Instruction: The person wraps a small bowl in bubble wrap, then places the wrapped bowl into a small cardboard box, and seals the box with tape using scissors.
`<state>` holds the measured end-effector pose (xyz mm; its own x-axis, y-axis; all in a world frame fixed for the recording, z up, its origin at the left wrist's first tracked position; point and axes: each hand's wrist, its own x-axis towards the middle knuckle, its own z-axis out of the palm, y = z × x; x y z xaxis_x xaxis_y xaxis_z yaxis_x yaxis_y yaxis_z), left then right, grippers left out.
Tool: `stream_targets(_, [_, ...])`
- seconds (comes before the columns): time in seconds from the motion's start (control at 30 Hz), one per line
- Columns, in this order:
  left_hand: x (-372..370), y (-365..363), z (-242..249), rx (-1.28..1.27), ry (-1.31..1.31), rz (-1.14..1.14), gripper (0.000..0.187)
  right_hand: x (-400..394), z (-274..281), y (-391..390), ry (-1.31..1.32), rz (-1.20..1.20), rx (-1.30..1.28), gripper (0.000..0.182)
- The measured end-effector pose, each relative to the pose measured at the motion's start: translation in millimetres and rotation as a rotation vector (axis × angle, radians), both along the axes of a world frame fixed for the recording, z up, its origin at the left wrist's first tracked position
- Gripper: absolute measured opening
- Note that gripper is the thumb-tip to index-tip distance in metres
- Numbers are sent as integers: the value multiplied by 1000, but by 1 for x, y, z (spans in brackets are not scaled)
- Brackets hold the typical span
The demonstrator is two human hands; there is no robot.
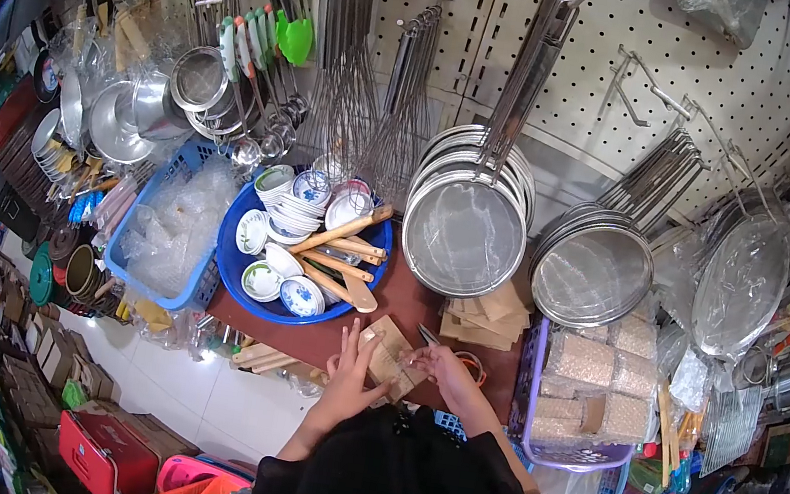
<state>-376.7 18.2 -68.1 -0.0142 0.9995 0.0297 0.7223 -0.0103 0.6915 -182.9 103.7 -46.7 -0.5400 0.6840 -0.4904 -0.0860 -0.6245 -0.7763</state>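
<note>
A flat brown cardboard piece (388, 349) lies at the front edge of the reddish-brown table, between my hands. My left hand (355, 368) is at its left side, fingers stretched and apart, with the thumb reaching over the lower part. At its right edge, my right hand (441, 369) is closed in a pinch; a small clear glint shows at the fingertips, too small to name. Scissors (428, 336) lie just beyond my right hand, their blade tips showing. An orange ring-shaped item (473, 365) is partly hidden beside my right wrist.
A blue basin (230, 283) of small bowls and wooden-handled utensils stands left. Brown cardboard pieces (486, 318) are stacked behind my right hand. A purple basket (529, 387) holds bubble-wrapped items. Large strainers (465, 237) and whisks (349, 59) hang ahead; a blue basket (191, 294) holds bubble wrap.
</note>
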Motion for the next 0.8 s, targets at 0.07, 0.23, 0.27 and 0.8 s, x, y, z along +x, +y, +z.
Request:
stream_targets(0.07, [0, 0, -1, 7, -35, 1, 90, 2, -9, 1, 52, -1, 20, 38])
stream_targets(0.23, [-1, -1, 7, 12, -69, -17, 89, 3, -7, 0, 111, -85, 5, 35])
stream_targets(0.27, [0, -1, 7, 17, -72, -19, 89, 2, -3, -1, 104, -93, -7, 35])
stream_targets(0.8, [4, 1, -1, 79, 291, -221, 67, 3, -3, -6, 47, -107, -32, 32])
